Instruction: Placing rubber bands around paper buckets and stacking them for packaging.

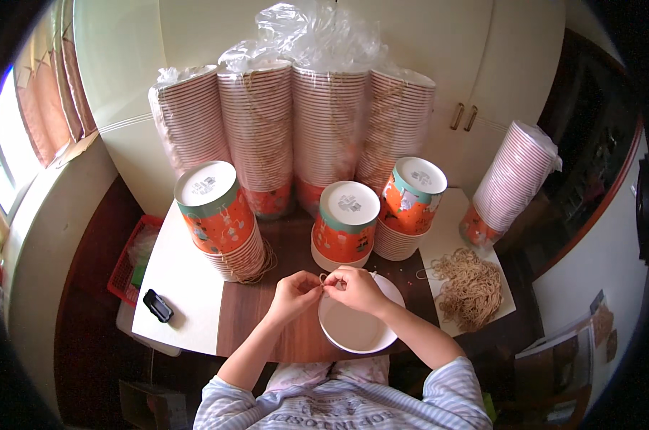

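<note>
The left hand and the right hand meet at the fingertips, both pinching a thin tan cord (a small loop shows between them) by the far left rim of a round, open white paper bucket. Just beyond stand stacked upside-down orange-and-teal paper buckets; a tangled heap of tan string lies rightward on a white tabletop panel.
</note>
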{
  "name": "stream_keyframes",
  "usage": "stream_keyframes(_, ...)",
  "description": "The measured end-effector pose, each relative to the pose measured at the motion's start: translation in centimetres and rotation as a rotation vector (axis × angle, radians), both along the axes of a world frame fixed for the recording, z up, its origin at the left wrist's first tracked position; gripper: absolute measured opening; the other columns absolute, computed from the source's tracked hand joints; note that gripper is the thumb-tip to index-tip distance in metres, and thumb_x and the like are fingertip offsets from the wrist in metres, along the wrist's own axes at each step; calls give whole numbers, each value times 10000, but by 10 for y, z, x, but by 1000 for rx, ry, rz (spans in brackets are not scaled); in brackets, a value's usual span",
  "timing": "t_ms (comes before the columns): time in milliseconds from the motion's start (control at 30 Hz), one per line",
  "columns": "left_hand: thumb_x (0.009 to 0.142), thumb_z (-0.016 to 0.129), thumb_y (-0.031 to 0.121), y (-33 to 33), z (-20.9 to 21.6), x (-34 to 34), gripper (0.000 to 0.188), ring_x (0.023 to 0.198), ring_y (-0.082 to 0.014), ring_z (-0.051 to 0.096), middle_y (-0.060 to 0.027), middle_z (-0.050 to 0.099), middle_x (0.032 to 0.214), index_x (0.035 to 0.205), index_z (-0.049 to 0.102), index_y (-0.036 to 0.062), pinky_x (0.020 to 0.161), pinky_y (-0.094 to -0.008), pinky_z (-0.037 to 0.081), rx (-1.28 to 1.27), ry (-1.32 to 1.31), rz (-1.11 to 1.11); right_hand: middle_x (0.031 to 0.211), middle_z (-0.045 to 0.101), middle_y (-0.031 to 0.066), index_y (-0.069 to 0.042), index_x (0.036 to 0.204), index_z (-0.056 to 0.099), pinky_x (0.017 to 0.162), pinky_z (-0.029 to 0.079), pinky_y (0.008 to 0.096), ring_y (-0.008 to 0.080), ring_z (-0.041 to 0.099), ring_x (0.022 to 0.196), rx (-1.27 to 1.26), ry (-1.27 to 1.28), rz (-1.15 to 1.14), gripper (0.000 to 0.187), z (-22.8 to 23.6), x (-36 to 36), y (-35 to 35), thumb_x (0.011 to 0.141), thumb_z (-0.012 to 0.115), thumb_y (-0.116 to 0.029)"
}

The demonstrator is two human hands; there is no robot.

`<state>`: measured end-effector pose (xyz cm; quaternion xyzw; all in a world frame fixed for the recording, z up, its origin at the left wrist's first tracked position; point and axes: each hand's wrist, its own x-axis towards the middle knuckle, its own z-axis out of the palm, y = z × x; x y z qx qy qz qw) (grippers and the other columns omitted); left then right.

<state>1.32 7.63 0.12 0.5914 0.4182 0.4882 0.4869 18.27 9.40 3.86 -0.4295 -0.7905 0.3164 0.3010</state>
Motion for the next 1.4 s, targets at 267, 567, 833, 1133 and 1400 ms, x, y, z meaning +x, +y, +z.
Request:
stream_keyframes(267, 766, 594, 29, 0, -3, -2, 71, 656, -43, 536, -5, 583, 729, 821, 573, -11, 590, -184, 448, -42, 7, 2, 749, 621, 106, -32, 778, 624, 629, 461, 330, 247, 606, 696, 25, 13, 5, 148, -2, 0, 0, 712, 624, -165)
stream_keyframes(567, 771, 579, -6, 1, 2, -4, 193, 746, -38, 521, -7, 561, 834, 953, 516, 5, 650, -171, 434, 13, -130, -88, 743, 617, 106, -36, 770, 619, 619, 462, 330, 247, 604, 686, 13, 10, 16, 135, 0, 2, 0, 717, 612, -160)
stream_keyframes(833, 771, 557, -48, 2, -3, -6, 235, 783, -115, 557, -40, 567, 854, 981, 484, 26, 746, -235, 446, -273, -535, -226, 752, 610, 89, -47, 774, 614, 630, 458, 328, 231, 601, 711, 2, -9, 73, 133, 6, 6, -2, 722, 607, -169)
stream_keyframes(1133, 774, 565, -17, 2, 1, -7, 215, 715, -108, 558, -28, 584, 768, 965, 506, 61, 634, -208, 420, -459, -754, -268, 754, 607, 75, -62, 764, 617, 638, 457, 329, 221, 600, 720, 7, -50, 80, 142, 14, 13, -7, 728, 601, -198)
stream_keyframes(1400, 764, 569, -44, 2, -2, -3, 228, 744, -111, 559, -29, 575, 799, 962, 505, 48, 697, -217, 442, -383, -757, -280, 716, 603, 97, -34, 769, 612, 569, 449, 308, 202, 596, 636, 54, 59, 95, 166, 10, 9, -10, 763, 603, -199)
